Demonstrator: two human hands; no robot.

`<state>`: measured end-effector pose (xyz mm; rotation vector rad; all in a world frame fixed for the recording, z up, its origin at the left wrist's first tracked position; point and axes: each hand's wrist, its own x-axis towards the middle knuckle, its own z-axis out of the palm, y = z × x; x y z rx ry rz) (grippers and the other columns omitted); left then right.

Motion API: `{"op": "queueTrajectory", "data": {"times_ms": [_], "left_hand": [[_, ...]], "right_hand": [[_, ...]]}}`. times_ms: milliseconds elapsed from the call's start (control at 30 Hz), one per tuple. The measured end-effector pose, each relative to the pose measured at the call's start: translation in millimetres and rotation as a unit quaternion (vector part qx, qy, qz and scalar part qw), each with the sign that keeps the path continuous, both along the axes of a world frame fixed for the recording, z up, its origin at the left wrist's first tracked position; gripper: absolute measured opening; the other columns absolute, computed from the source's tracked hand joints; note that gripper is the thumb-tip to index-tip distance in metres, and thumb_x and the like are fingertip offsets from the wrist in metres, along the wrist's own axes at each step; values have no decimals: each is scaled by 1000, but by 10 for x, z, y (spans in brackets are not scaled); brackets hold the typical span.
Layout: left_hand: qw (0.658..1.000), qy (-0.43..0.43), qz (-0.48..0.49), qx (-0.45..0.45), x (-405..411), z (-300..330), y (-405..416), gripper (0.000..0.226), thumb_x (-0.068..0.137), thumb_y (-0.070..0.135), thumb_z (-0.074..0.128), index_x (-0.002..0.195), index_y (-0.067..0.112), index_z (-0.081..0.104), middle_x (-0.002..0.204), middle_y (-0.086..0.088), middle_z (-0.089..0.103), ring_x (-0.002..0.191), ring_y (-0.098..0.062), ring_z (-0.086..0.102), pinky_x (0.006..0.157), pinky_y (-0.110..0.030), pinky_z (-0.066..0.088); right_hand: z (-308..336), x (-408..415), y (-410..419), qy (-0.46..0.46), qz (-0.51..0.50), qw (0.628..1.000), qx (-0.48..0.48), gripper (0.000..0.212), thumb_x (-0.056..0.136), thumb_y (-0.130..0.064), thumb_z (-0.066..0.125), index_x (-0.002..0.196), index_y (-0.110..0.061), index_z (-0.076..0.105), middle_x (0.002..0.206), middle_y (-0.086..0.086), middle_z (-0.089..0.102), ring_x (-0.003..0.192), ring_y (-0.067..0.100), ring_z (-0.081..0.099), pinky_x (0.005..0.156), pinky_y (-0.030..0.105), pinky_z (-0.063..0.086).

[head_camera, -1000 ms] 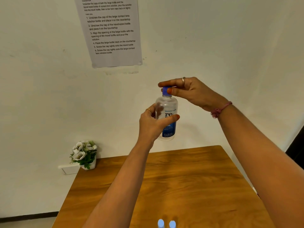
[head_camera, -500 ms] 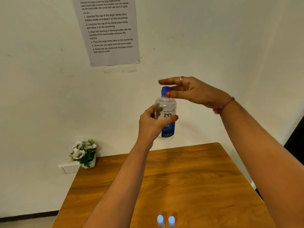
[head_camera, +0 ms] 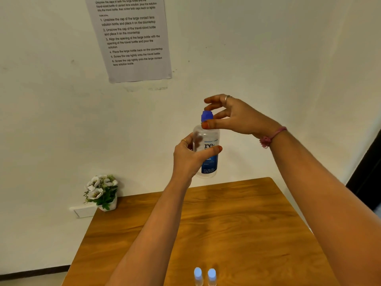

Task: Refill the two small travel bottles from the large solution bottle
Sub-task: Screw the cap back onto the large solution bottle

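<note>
The large clear solution bottle (head_camera: 210, 153) with a blue and white label is held upright in the air above the far end of the wooden table (head_camera: 237, 219). My left hand (head_camera: 189, 159) wraps around its body. My right hand (head_camera: 233, 116) grips its blue cap (head_camera: 206, 116) from the right with thumb and fingers. Two small travel bottles stand side by side with pale blue caps at the table's near edge, the left one (head_camera: 198, 275) and the right one (head_camera: 211, 275), only their tops showing.
A small white pot of white flowers (head_camera: 102, 191) stands at the table's far left corner against the wall. A printed instruction sheet (head_camera: 132, 38) hangs on the wall above. A dark doorway (head_camera: 369, 172) lies at the right.
My right hand's fingers have shifted around the blue cap, spreading more than before. The bottle stays in the same place in my left hand.
</note>
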<state>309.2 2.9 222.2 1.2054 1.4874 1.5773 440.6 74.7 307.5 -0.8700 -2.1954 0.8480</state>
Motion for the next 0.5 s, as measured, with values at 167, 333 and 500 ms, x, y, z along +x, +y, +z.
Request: {"op": "queueTrajectory", "data": {"times_ms": [167,333,500], "left_hand": [[1000,-8,-5,6,8,5,-1,61,66,22,84,122,19,58,108,5,65,95,-15,65,68,-18,52],[1000,5,-1,11,-1,12,-3,59,67,23,83,120,20,57,101,10,63,84,-8,63,63,-13,50],[1000,2,4,9,2,2,1,59,69,23,82,122,21,56,103,10,62,90,-11,63,68,-16,50]], "right_hand": [[-67,32,-15,42,54,998,1,38,86,-11,64,123,-17,57,115,-1,64,99,4,63,87,13,49],[-223,-118,-60,139,-72,988,7,40,71,-29,80,104,-17,61,96,-4,66,88,10,65,78,20,54],[-141,-154,-74,50,-79,995,15,61,74,-42,73,124,-19,47,107,-9,54,89,7,56,69,12,45]]}}
